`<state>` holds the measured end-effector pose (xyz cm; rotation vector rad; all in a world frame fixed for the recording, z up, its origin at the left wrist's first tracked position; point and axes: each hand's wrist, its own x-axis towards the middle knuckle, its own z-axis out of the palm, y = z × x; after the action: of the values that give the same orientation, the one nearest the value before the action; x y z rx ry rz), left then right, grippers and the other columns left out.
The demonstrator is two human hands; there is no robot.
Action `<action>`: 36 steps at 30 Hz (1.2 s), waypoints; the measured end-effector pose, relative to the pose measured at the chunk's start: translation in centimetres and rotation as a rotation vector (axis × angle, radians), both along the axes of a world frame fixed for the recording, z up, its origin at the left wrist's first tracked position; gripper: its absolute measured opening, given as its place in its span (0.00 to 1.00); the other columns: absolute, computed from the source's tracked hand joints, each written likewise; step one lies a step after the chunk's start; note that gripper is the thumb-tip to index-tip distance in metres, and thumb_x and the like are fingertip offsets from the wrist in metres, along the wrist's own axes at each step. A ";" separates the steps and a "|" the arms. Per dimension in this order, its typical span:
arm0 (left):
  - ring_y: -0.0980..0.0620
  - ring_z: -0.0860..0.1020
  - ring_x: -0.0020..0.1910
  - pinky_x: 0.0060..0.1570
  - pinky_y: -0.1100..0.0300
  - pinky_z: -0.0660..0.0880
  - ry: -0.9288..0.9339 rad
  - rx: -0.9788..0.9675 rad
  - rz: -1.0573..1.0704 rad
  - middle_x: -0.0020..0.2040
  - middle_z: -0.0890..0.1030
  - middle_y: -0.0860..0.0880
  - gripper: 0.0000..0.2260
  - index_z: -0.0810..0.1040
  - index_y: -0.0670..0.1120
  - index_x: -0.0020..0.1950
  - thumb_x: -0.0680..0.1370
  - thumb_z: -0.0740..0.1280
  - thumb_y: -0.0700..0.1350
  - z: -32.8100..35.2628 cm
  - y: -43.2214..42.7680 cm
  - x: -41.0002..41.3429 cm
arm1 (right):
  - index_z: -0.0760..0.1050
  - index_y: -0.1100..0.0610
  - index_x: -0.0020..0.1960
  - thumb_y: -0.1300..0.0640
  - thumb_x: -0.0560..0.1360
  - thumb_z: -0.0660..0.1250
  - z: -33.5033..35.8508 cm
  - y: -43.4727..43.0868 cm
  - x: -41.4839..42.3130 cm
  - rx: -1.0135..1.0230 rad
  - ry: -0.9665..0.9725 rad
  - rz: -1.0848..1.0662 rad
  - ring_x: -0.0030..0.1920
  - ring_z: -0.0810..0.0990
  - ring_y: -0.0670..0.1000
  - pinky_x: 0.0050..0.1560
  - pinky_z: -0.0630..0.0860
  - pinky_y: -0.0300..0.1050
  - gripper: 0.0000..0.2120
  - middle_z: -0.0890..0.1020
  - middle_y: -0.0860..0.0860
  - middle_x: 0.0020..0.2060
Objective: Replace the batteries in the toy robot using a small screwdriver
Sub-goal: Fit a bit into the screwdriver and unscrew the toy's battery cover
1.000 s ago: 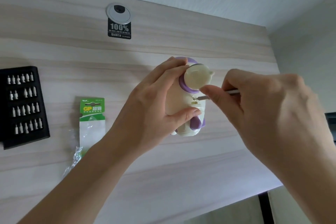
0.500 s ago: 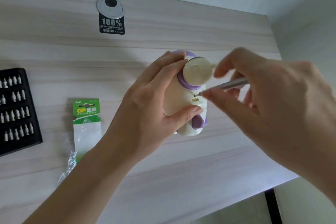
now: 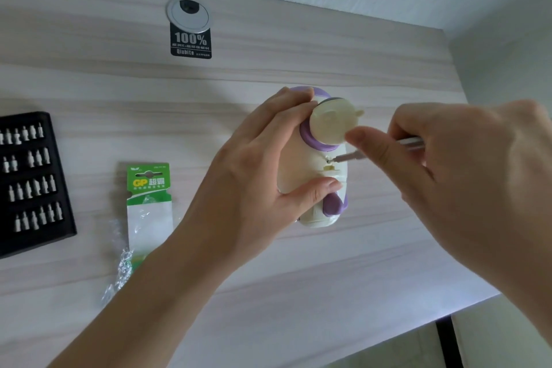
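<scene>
right hand (image 3: 466, 188) nearest, fingers pinching screwdriver (image 3: 348, 156) | left hand (image 3: 254, 176) wrapped round toy robot (image 3: 327, 125) body, thumb just below screw hole (image 3: 328, 161) | screwdriver tip at screw hole, shaft crosses toy robot's long axis from its right | toy robot over desk (image 3: 298, 293) toward right edge, head at far end, resting or lifted: cannot tell

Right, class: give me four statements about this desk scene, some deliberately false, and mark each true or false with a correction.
1. The left hand grips the toy robot. True.
2. The black bit tray lies on the desk, left of the toy. True.
3. The screwdriver lies in that tray. False: the right hand holds it, tip against the toy's body.
4. The green battery pack lies right of the toy. False: it lies between tray and toy.
</scene>
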<state>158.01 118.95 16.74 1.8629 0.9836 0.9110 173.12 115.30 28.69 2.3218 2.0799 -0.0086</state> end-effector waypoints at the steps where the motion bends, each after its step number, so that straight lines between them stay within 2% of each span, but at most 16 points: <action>1: 0.60 0.66 0.74 0.71 0.67 0.62 -0.003 0.001 0.002 0.73 0.70 0.56 0.29 0.73 0.47 0.71 0.71 0.75 0.52 0.0 0.0 0.0 | 0.70 0.52 0.33 0.30 0.76 0.53 0.0 -0.1 0.1 -0.008 0.002 0.002 0.24 0.74 0.56 0.31 0.75 0.51 0.28 0.74 0.48 0.21; 5: 0.60 0.67 0.74 0.71 0.66 0.64 -0.010 0.004 0.002 0.72 0.70 0.56 0.29 0.73 0.47 0.70 0.71 0.75 0.52 0.0 0.0 0.1 | 0.73 0.50 0.41 0.42 0.73 0.65 0.4 -0.5 -0.2 -0.012 0.094 0.031 0.25 0.74 0.50 0.28 0.74 0.47 0.12 0.74 0.43 0.25; 7: 0.60 0.67 0.74 0.71 0.65 0.65 -0.012 -0.001 -0.001 0.72 0.70 0.56 0.29 0.74 0.47 0.70 0.71 0.74 0.53 0.0 0.0 0.1 | 0.72 0.48 0.44 0.45 0.73 0.66 0.6 -0.5 -0.6 -0.022 0.092 0.047 0.26 0.73 0.47 0.28 0.73 0.44 0.07 0.73 0.41 0.27; 9: 0.60 0.67 0.74 0.71 0.64 0.66 -0.008 0.001 0.006 0.72 0.71 0.55 0.29 0.74 0.46 0.70 0.71 0.75 0.52 0.0 0.0 0.1 | 0.72 0.47 0.44 0.40 0.75 0.62 0.6 -0.5 -0.6 -0.042 0.054 0.014 0.26 0.74 0.52 0.31 0.75 0.48 0.11 0.73 0.41 0.26; 11: 0.59 0.67 0.74 0.71 0.64 0.65 -0.006 0.001 0.009 0.72 0.71 0.55 0.29 0.74 0.47 0.70 0.71 0.75 0.52 0.0 -0.1 0.0 | 0.72 0.49 0.39 0.32 0.76 0.53 0.5 -0.4 -0.4 -0.057 -0.012 -0.021 0.25 0.75 0.55 0.32 0.77 0.51 0.22 0.75 0.44 0.25; 13: 0.60 0.67 0.74 0.71 0.65 0.64 -0.014 0.001 0.005 0.72 0.71 0.56 0.29 0.74 0.47 0.70 0.71 0.75 0.52 0.0 -0.1 0.0 | 0.72 0.51 0.36 0.33 0.78 0.52 0.4 -0.5 0.1 -0.055 -0.026 -0.004 0.24 0.75 0.55 0.30 0.76 0.50 0.25 0.77 0.47 0.25; 17: 0.59 0.67 0.73 0.70 0.63 0.66 -0.026 0.003 0.003 0.72 0.71 0.56 0.29 0.74 0.47 0.70 0.71 0.75 0.52 0.0 0.0 0.1 | 0.72 0.49 0.43 0.47 0.75 0.65 0.7 -0.8 -0.3 -0.050 0.091 0.053 0.26 0.75 0.49 0.27 0.72 0.44 0.07 0.76 0.43 0.28; 19: 0.58 0.67 0.74 0.71 0.61 0.67 -0.020 0.001 0.002 0.72 0.71 0.55 0.29 0.74 0.47 0.70 0.71 0.74 0.52 0.0 0.0 0.1 | 0.72 0.47 0.46 0.48 0.75 0.65 0.8 -0.8 -0.5 -0.045 0.120 0.053 0.28 0.75 0.46 0.28 0.71 0.42 0.04 0.76 0.41 0.30; 22: 0.57 0.68 0.74 0.71 0.60 0.67 -0.004 0.000 0.012 0.72 0.71 0.54 0.29 0.74 0.46 0.70 0.71 0.76 0.52 -0.1 -0.1 0.1 | 0.73 0.47 0.43 0.35 0.77 0.58 0.4 -0.8 -0.5 -0.025 0.073 -0.007 0.26 0.75 0.52 0.30 0.75 0.47 0.17 0.73 0.41 0.26; 24: 0.58 0.67 0.74 0.71 0.63 0.66 -0.007 0.006 0.006 0.72 0.71 0.54 0.29 0.74 0.46 0.70 0.71 0.76 0.52 -0.1 -0.1 0.1 | 0.73 0.50 0.38 0.32 0.77 0.53 0.1 -0.8 -0.2 -0.009 0.044 -0.033 0.26 0.76 0.55 0.29 0.76 0.49 0.25 0.75 0.46 0.24; 27: 0.58 0.68 0.73 0.71 0.64 0.65 -0.016 0.008 0.000 0.72 0.71 0.55 0.29 0.74 0.46 0.70 0.72 0.74 0.53 -0.1 0.0 0.1 | 0.73 0.50 0.39 0.42 0.77 0.61 0.2 -0.8 -0.2 -0.001 0.142 -0.020 0.29 0.79 0.52 0.29 0.75 0.46 0.14 0.78 0.46 0.27; 29: 0.58 0.68 0.73 0.70 0.64 0.65 -0.017 0.011 -0.001 0.72 0.71 0.54 0.29 0.75 0.45 0.70 0.71 0.73 0.54 -0.1 0.0 0.2 | 0.74 0.48 0.44 0.51 0.75 0.65 0.6 -0.6 -0.7 -0.033 0.184 0.043 0.34 0.80 0.49 0.31 0.76 0.47 0.02 0.80 0.44 0.35; 30: 0.59 0.68 0.73 0.70 0.64 0.65 -0.016 0.012 0.000 0.72 0.71 0.54 0.29 0.75 0.45 0.69 0.71 0.73 0.54 -0.1 0.0 0.2 | 0.73 0.47 0.45 0.54 0.75 0.65 0.6 -0.6 -0.8 -0.041 0.193 0.058 0.35 0.80 0.48 0.32 0.76 0.47 0.02 0.80 0.43 0.38; 32: 0.59 0.68 0.73 0.70 0.64 0.66 -0.014 0.013 0.002 0.72 0.71 0.54 0.29 0.74 0.45 0.70 0.71 0.73 0.54 -0.1 0.1 0.2 | 0.71 0.45 0.47 0.50 0.77 0.65 0.5 -0.6 -0.8 -0.039 0.176 0.028 0.34 0.79 0.46 0.32 0.74 0.45 0.02 0.79 0.42 0.38; 34: 0.59 0.68 0.73 0.70 0.64 0.66 -0.009 0.020 0.004 0.72 0.71 0.54 0.29 0.74 0.46 0.70 0.71 0.74 0.53 -0.1 0.0 0.1 | 0.71 0.47 0.44 0.37 0.77 0.60 0.1 -0.8 -0.7 0.002 0.114 -0.046 0.31 0.78 0.50 0.32 0.75 0.46 0.14 0.79 0.43 0.32; 36: 0.59 0.67 0.74 0.71 0.66 0.64 -0.005 0.023 0.003 0.72 0.71 0.55 0.29 0.74 0.46 0.70 0.71 0.75 0.53 -0.1 0.0 0.1 | 0.72 0.50 0.39 0.32 0.78 0.55 0.0 -0.9 -0.3 0.027 0.097 -0.081 0.28 0.78 0.54 0.31 0.76 0.48 0.23 0.78 0.46 0.27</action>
<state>158.14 118.96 16.68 1.8778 0.9770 0.9328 172.78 114.41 28.68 2.4669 2.0385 -0.0971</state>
